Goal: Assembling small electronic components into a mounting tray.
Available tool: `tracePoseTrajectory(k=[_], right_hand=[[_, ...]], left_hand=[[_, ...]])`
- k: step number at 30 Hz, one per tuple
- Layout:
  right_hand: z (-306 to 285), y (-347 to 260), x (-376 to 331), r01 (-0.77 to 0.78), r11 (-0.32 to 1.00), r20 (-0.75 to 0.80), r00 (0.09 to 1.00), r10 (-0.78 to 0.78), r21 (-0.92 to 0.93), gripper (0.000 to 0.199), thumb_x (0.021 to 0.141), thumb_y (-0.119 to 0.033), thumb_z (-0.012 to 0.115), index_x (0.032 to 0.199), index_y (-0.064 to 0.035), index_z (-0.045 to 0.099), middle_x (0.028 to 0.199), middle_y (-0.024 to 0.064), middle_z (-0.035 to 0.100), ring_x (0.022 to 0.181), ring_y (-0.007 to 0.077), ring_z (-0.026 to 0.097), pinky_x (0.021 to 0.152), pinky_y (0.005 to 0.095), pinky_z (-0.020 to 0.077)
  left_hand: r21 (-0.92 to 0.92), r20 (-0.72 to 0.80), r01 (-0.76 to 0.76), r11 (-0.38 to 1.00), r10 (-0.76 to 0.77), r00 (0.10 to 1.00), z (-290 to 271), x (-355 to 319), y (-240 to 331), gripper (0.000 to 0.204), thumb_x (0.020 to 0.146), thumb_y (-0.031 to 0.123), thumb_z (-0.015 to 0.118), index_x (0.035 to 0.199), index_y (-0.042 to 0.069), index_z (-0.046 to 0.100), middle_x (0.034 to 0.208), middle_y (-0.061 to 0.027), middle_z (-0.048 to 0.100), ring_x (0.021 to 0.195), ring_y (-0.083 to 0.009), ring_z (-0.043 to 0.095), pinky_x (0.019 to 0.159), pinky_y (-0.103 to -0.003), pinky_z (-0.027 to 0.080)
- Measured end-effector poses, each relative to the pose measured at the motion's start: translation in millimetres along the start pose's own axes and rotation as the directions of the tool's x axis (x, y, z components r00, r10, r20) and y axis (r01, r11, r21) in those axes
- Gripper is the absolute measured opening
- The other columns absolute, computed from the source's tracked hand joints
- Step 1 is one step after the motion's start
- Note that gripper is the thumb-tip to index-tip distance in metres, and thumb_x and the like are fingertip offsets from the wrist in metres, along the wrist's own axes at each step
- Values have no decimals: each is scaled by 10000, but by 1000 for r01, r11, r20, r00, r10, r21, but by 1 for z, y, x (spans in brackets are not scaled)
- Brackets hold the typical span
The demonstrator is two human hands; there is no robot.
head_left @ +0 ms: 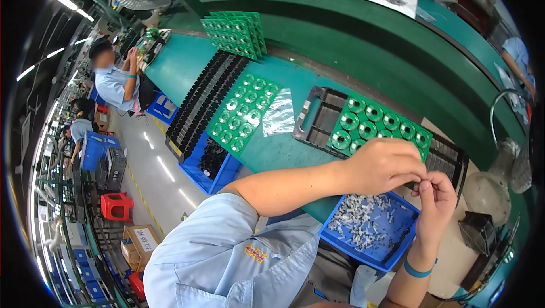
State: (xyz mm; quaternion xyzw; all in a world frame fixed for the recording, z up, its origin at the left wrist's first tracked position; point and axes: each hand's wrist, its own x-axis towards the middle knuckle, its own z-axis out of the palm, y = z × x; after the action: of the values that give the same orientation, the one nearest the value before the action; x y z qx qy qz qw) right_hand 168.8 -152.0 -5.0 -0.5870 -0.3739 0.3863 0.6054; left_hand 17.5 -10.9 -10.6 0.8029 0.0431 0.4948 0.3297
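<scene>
My left hand [381, 163] is pinched closed above the near edge of a green circuit board panel [372, 116]. Its fingertips meet those of my right hand [436, 192], also pinched. Whatever they hold between them is too small and hidden to make out. The panel has rows of round ring-shaped spots and lies on a black slotted tray [327, 116]. Just below my hands is a blue bin [327, 234] with many small white and grey parts [363, 217], plus some tiny dark ones.
Left of the tray lie a clear plastic bag [279, 114] and another green panel [244, 109]. Beyond are a long black slotted rack [207, 92], upright green boards [233, 33] and a blue bin of black parts [211, 160]. Co-workers sit at left and across the bench.
</scene>
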Motion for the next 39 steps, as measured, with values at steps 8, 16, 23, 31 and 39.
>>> tracePoseTrajectory(k=[8,16,23,31,39], right_hand=[[13,-5,10,62,998,25,998,-61,-23,66,933,36,667,988,4,682,896,41,684,777,113,586,742,240,502],[10,-8,6,75,997,-3,997,-75,20,30,928,23,677,933,-6,680,818,20,657,733,94,550,689,223,465],[12,-7,5,69,998,-1,998,-69,14,20,926,16,681,925,-3,681,803,14,647,718,91,527,681,217,454],[12,-1,7,69,998,15,998,-69,3,18,925,10,684,912,-2,680,793,9,638,712,91,513,668,214,444],[13,-4,7,43,999,34,998,-44,11,28,930,15,677,913,-5,686,796,10,645,703,90,513,649,215,440]], left_hand=[[-15,111,212,977,-209,972,-10,1,-1,208,777,-61,833,956,41,805,932,-64,736,742,-157,638,657,-262,528],[-59,115,230,971,-222,968,-1,0,-1,223,790,-81,808,983,30,803,913,-65,722,663,-129,594,580,-237,472],[-18,99,165,986,-162,982,0,-3,-1,231,774,-88,808,974,27,801,914,-66,722,657,-130,593,571,-235,473],[105,34,41,994,-45,998,4,-5,-4,238,755,-84,807,964,30,799,914,-64,724,654,-138,600,566,-242,486],[165,43,24,986,-31,999,3,-5,-1,240,744,-91,797,955,25,799,909,-73,734,663,-144,606,589,-244,503]])
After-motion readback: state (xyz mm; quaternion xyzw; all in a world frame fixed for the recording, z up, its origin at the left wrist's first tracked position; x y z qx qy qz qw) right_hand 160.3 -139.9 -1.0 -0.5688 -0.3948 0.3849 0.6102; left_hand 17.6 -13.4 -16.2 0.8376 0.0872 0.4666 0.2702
